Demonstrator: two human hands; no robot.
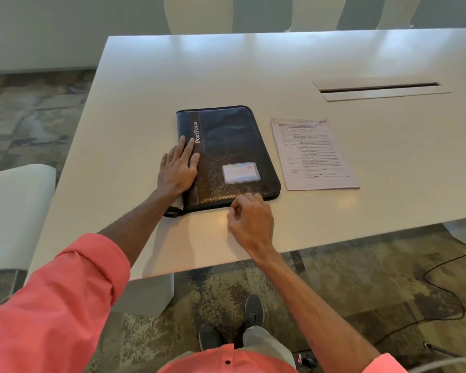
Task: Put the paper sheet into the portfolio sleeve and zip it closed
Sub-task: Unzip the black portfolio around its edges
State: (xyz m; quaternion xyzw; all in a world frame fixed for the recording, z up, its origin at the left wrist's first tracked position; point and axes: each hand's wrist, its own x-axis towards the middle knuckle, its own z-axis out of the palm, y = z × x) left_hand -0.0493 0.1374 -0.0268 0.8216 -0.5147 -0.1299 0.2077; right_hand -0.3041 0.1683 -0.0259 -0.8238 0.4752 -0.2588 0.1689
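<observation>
Head camera looks down on a white table (151,109) where a black zippered portfolio (226,146) lies closed and flat, its spine to the left and the word "PortFolio" printed along a dark strip. A clear card pocket (241,172) sits on the near right part of its cover. The printed paper sheet (314,153) lies flat on the table just right of the portfolio, apart from it and outside it.

The left hand (176,170) rests open, palm down, on the portfolio's left edge, fingers extended across the spine strip. A bit of white paper edge (180,204) shows at the portfolio's near left corner, beside the wrist. The right hand (249,216) is curled with fingertips pinched together at the portfolio's near edge, touching the zipper line; whether it actually grips a zipper pull cannot be told. Both forearms wear rolled pink sleeves (65,292).

A slotted cable hatch (379,90) is set into the table at far right. White chairs (198,14) stand at the far side.
</observation>
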